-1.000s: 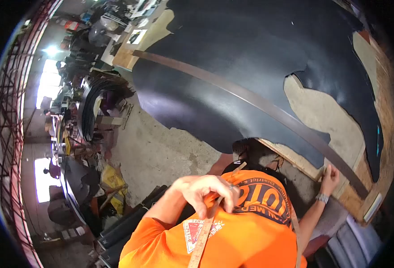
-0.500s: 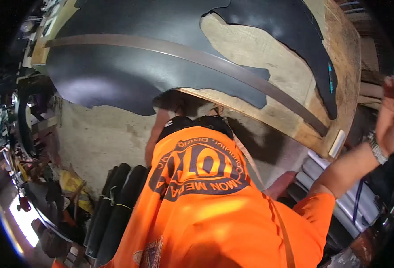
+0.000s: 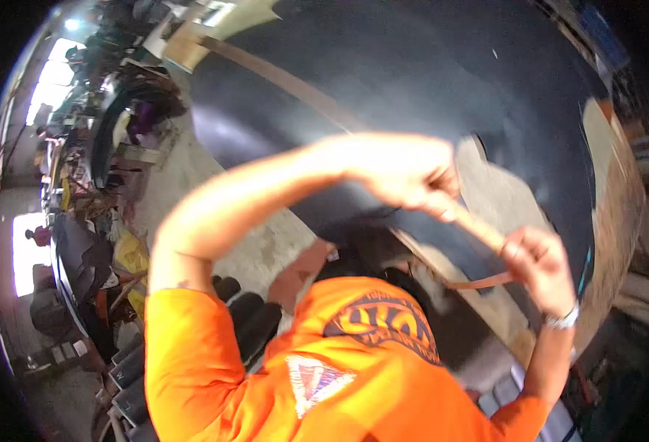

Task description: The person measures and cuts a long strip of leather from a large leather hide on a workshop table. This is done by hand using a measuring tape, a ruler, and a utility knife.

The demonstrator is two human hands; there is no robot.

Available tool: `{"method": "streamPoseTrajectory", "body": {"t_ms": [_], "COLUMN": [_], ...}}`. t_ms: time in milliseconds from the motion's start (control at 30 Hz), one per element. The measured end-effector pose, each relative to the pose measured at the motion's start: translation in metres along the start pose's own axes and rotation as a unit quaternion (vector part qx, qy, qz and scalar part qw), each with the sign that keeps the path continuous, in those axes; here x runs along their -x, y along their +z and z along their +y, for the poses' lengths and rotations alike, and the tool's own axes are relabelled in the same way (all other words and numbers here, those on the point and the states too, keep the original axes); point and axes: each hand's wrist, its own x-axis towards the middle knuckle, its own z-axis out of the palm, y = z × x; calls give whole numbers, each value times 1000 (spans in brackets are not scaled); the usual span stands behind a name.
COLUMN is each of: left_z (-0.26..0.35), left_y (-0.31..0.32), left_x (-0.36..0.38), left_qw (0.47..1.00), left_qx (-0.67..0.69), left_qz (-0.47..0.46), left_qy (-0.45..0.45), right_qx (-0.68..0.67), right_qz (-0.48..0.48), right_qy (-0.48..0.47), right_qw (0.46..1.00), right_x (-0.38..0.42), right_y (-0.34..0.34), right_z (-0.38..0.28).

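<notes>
A black leather hide (image 3: 442,66) with an irregular outline is spread over the table. Across its left part runs a long brown strip (image 3: 280,79), which disappears behind my left forearm. Over the hide, my left hand (image 3: 413,173) is closed round a tan-brown length of strip (image 3: 475,228). My right hand (image 3: 538,258), with a metal band on the wrist, pinches the other end of that length. A thin brown tail (image 3: 479,282) sticks out leftward below my right hand. Blur and my arm hide whether all these are one strip.
The table's bare wooden edge (image 3: 612,236) shows at the right. Dark rolls (image 3: 254,324) stand by my left side and pale rolls (image 3: 512,390) by my right. Piled odds and ends (image 3: 129,254) line the far left. Part of the concrete floor (image 3: 192,177) is visible.
My left arm has come into view across the hide. My right hand has moved in from the far right, and both hands now hold the strip. The view has shifted and turned.
</notes>
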Motion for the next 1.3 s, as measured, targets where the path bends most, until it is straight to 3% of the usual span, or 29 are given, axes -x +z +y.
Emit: {"method": "streamPoseTrajectory", "body": {"t_ms": [100, 167, 200, 300, 500, 567, 633, 700, 767, 800, 867, 933, 967, 1000, 1067, 1167, 1233, 1300], "left_z": [-98, -141, -146, -231, -366, -384, -397, -445, -472, -453, -433, -439, -445, -442, -425, -351, -332, -316], "left_y": [-19, -51, -72, -102, -243, -285, -319, -356, -366, -353, -309, -252, -224, -202, -178, -177, -169, -175], "left_x": [55, 95, 118, 172, 294, 321, 335, 357, 369, 362, 345, 334, 326, 319, 302, 249, 211, 197], "left_qw": [998, 992, 978, 979, 924, 917, 839, 844, 765, 669, 592, 625, 630, 675, 674, 850, 904, 971], "left_qx": [19, -26, -21, -85, -220, -142, -300, -277, -225, -257, -275, -314, -315, -211, -306, -222, -145, 97], "left_qz": [56, 38, 47, 119, 166, 190, 199, 288, 465, 532, 601, 629, 637, 640, 603, 466, 401, 218], "left_qy": [-36, -118, -200, -141, -266, -319, -409, -357, -385, -452, -461, -339, -313, -299, -296, -102, 33, -3], "right_qx": [64, 54, 48, 79, 108, 92, 89, 35, -8, 0, 2, -7, 0, 9, 56, 14, 39, 22], "right_qz": [19, 27, 33, 28, 36, 50, 45, 61, 63, 72, 77, 75, 73, 71, 73, 18, -23, -39], "right_qy": [-25, 15, 41, 54, 56, 65, 70, 71, 71, 70, 70, 85, 90, 94, 90, 101, 65, 35], "right_qw": [997, 998, 998, 995, 992, 992, 992, 995, 995, 995, 995, 994, 993, 993, 992, 995, 997, 998], "right_x": [-42, -74, -94, -142, -262, -284, -307, -340, -376, -390, -406, -410, -409, -409, -408, -403, -398, -392], "right_y": [40, 66, 79, 99, 149, 161, 181, 207, 227, 233, 237, 239, 240, 240, 239, 251, 257, 252], "right_z": [16, 23, 23, 30, 48, 48, 37, 18, 2, -2, -7, -11, -13, -15, -12, -58, -93, -110]}}
